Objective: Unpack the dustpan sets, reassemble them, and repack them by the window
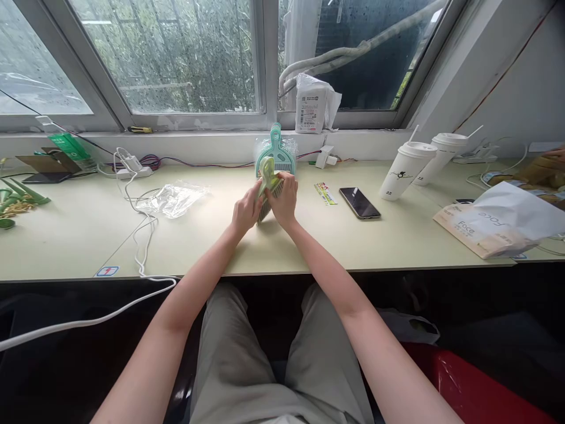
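Above the middle of the desk, a light green hand brush (266, 169) is held between both my hands, with its handle upward and its bristles pointing down towards the desktop. My left hand (245, 209) is closed on its left side. On the other side, my right hand (283, 199) grips it with bent fingers. Directly behind stands a teal dustpan (276, 154), handle up against the window sill, with clear plastic around it. My hands partly hide the brush and the lower part of the dustpan.
To the left lie a crumpled clear plastic bag (175, 198) and a white cable (148, 235). A small colourful label (325, 193) and a phone (359, 203) lie to the right. Beyond them are lidded white cups (404, 171) and a paper bag (498, 221).
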Demonstrator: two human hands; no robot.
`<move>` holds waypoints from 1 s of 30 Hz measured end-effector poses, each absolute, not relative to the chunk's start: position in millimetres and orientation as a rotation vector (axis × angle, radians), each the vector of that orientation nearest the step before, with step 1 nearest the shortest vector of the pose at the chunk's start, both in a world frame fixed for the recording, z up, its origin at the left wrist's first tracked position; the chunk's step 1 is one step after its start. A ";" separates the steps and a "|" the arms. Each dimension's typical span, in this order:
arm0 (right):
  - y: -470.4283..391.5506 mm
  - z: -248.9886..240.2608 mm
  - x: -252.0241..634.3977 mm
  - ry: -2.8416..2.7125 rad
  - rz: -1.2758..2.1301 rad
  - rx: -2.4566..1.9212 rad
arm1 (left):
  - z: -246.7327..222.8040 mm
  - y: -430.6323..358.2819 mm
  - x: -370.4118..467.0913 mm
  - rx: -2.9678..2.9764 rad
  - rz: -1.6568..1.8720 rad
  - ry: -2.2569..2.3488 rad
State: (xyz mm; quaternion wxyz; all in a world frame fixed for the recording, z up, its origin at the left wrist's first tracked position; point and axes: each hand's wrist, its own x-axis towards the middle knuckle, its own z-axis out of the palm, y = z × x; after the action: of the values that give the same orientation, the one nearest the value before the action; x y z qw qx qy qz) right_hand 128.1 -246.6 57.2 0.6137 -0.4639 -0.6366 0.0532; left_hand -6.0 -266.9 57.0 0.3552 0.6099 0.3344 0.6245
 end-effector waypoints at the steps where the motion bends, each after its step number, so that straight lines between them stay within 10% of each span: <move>1: -247.9 58.6 128.8 -1.445 0.147 -1.082 | 57.6 -268.1 -5.6 1.584 1.601 0.853; 21: -256.4 82.1 135.6 -1.487 0.378 -0.940 | 49.0 -216.1 -34.1 2.009 1.609 1.343; 30: -236.6 70.9 191.2 -1.691 0.092 -2.043 | 47.1 -195.0 -84.6 1.672 0.929 2.170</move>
State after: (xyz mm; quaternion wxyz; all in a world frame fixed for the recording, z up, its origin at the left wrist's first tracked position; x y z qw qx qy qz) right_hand 191.2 -236.6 70.9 0.2417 -0.7470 -0.6184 0.0338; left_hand -84.6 -195.0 47.1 0.1242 0.5735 0.7444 0.3187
